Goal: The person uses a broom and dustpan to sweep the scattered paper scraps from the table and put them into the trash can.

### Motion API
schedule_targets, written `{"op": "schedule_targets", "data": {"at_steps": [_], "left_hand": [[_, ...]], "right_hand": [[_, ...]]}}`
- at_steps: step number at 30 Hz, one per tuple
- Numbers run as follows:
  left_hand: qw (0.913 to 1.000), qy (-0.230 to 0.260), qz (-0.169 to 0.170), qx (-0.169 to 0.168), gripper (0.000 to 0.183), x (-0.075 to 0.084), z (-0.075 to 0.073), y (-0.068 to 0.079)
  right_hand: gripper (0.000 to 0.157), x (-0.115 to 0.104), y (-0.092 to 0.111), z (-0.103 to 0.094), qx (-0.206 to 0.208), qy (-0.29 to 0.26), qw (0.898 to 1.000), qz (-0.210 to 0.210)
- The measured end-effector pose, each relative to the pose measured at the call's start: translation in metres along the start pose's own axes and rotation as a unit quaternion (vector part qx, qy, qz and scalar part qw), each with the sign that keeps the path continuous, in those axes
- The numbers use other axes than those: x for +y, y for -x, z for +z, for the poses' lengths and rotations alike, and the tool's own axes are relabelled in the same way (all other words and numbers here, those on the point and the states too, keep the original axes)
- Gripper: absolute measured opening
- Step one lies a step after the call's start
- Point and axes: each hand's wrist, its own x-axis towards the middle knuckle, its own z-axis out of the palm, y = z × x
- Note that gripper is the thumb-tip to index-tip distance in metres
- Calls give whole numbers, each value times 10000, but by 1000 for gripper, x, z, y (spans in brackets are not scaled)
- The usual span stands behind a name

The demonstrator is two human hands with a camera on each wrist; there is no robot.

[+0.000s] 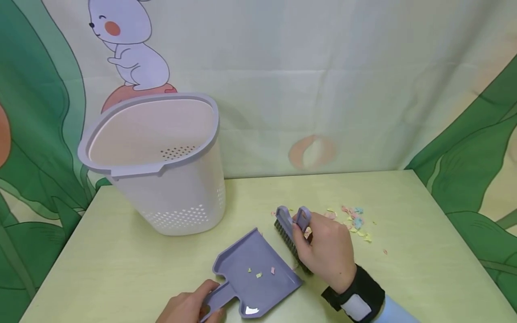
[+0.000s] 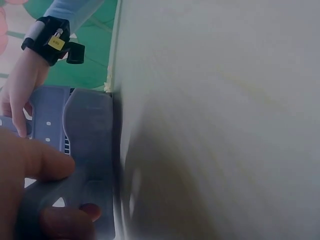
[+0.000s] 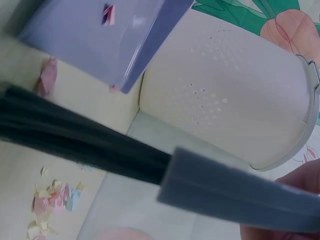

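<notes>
We count two hands, the left hand (image 1: pixel 187 306) nearer us and the right hand (image 1: pixel 328 251) just beyond, then one pan (image 1: pixel 254 251), one brush (image 1: pixel 285 219) and one bin (image 1: pixel 190 188), all at one table (image 1: pixel 121 260). In the head view we see three scraps (image 1: pixel 259 275) on the pan, two yellowish and one pink.

The left hand is closed on the pan's handle, thumb and fingers wrapped about it. The pan lies at the near middle of the table, its lip turned towards the brush. The right hand, above one black wristband (image 1: pixel 363 291), is clamped round the brush's handle, with the dark bristles just beside that lip.

Past this hand lies a loose cluster (image 1: pixel 357 222) of pink, yellow and blue pieces; they overlap, and the hand may hide some, so we can't fairly number them. Farther back on the left, the bin stands upright before one printed cloth (image 1: pixel 363 89).
</notes>
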Motion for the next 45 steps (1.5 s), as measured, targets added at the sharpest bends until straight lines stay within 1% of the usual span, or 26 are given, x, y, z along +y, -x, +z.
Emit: {"op": "schedule_targets", "data": {"at_steps": [2, 5, 8, 10, 15, 19, 23, 28, 31, 36, 39, 42, 45], "left_hand": [[10000, 40, 8, -1, 29, 1, 0, 0], [9999, 131, -19, -106, 29, 1, 1, -1], [9997, 169, 4, -168, 30, 0, 2, -1], [9998, 144, 49, -154, 31, 0, 3, -2], [9998, 101, 37, -161, 30, 1, 3, -3], [9996, 153, -15, -246, 31, 2, 4, -3], [9998, 90, 3, -198, 31, 3, 4, -2], [9999, 28, -58, -137, 30, 5, 4, -2], [9999, 57, -105, -115, 29, 6, 4, -2], [9999, 83, -106, 31, 30, 5, 4, -3], [9998, 75, -100, 125, 31, 4, 4, -3], [9997, 54, -127, 183, 31, 3, 4, -3], [9996, 19, -148, 229, 31, 3, 4, -2]], "right_hand": [[7, -3, 0, 3, -49, -22, 9999, 120], [8, -8, 0, 6, -151, -149, 9994, 269], [7, -14, 1, 9, -328, -312, 9984, 330], [8, -19, 3, 9, -465, -395, 9976, 329], [9, -29, 5, 5, -756, -601, 9951, 209], [9, -31, 3, -2, -717, -944, 9928, 171], [10, -23, -3, -8, -508, -1119, 9923, 167], [10, -6, -12, -13, -242, -1035, 9942, 171], [10, 4, -17, -15, 4, -996, 9949, 171], [12, 19, -22, -15, 344, -776, 9960, 284], [12, 27, -22, -12, 383, -561, 9967, 439], [13, 33, -21, -7, 369, -233, 9973, 582], [13, 38, -19, -2, 271, 41, 9969, 738]]}}
